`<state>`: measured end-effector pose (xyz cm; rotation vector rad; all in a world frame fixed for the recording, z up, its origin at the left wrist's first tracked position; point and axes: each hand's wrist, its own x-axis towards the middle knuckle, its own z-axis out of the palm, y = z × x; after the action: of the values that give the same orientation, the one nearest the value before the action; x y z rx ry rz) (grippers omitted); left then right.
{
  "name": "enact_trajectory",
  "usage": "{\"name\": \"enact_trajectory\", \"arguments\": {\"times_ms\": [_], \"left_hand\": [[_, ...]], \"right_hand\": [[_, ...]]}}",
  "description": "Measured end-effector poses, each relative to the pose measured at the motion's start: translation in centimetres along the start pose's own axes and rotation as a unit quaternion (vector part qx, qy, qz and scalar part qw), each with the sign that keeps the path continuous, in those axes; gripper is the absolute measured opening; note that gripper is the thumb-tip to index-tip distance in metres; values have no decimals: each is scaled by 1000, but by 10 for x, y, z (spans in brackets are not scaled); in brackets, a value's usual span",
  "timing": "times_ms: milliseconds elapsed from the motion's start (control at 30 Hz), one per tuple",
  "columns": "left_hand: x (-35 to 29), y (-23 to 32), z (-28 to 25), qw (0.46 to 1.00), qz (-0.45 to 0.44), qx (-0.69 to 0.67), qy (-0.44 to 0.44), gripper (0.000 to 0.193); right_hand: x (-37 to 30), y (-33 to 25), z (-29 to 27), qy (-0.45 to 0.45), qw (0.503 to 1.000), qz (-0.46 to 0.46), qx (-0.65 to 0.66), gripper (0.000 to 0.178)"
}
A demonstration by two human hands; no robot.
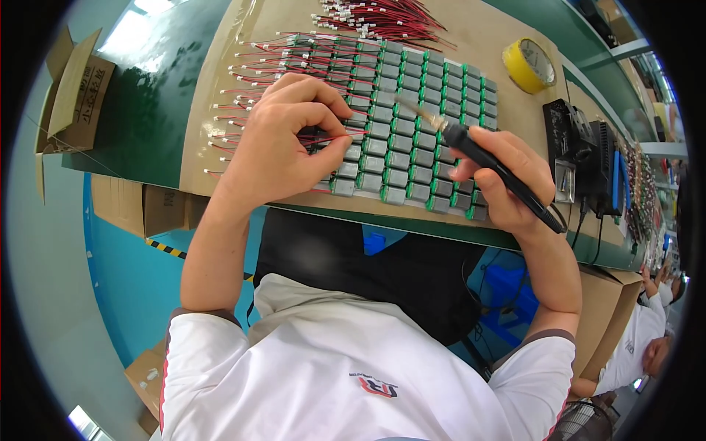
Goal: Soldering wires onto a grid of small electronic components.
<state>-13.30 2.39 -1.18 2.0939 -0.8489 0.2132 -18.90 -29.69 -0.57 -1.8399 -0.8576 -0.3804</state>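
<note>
The tabletop (140, 110) is green, with a big brown sheet (471, 22) laid over much of it. Its near edge bends along just below the front row of small grey blocks (401, 143), so those blocks sit close to the rim. On the left, a wide strip of shiny green lies between the brown sheet and an open cardboard box (77, 103). On the right, a band of bare brown sheet runs between the blocks and a black stand (570, 140), and a roll of yellow tape (517, 70) lies on the far part. A pile of red wires (382, 18) with white plugs lies past the blocks, near the top. The blocks stand in neat rows with green ends, in the middle of the sheet, and more red wires with white plugs stick out from their left side. The left hand (294, 136) is over the left part of the blocks, with its thumb and first finger nearly together, pinching a thin red wire (332, 140). The right hand (515, 173) is curled around the black handle of a soldering iron (482, 153). The iron's tip points up and left over the blocks; I cannot tell if it touches one.
</note>
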Motion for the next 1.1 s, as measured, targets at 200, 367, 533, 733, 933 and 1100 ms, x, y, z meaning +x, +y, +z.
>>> {"name": "enact_trajectory", "arguments": {"times_ms": [200,367,533,733,933,1100], "left_hand": [[0,2,-1,1000,-2,1,3,8],[0,2,-4,1000,-10,0,-16,8],[0,-1,-1,1000,1,-15,3,9],[-1,-3,-1,1000,4,-12,1,8],[-1,-2,-1,1000,7,-7,6,9],[1,3,-2,999,0,-32,14,12]], "right_hand": [[34,-3,22,-39,991,-23,-123,33],[55,0,53,-56,990,-29,-125,36],[59,12,64,-69,989,-47,-125,37],[59,9,67,-77,988,-40,-125,38],[59,13,70,-48,990,-58,-122,41],[58,12,69,-44,987,-69,-136,42]]}}
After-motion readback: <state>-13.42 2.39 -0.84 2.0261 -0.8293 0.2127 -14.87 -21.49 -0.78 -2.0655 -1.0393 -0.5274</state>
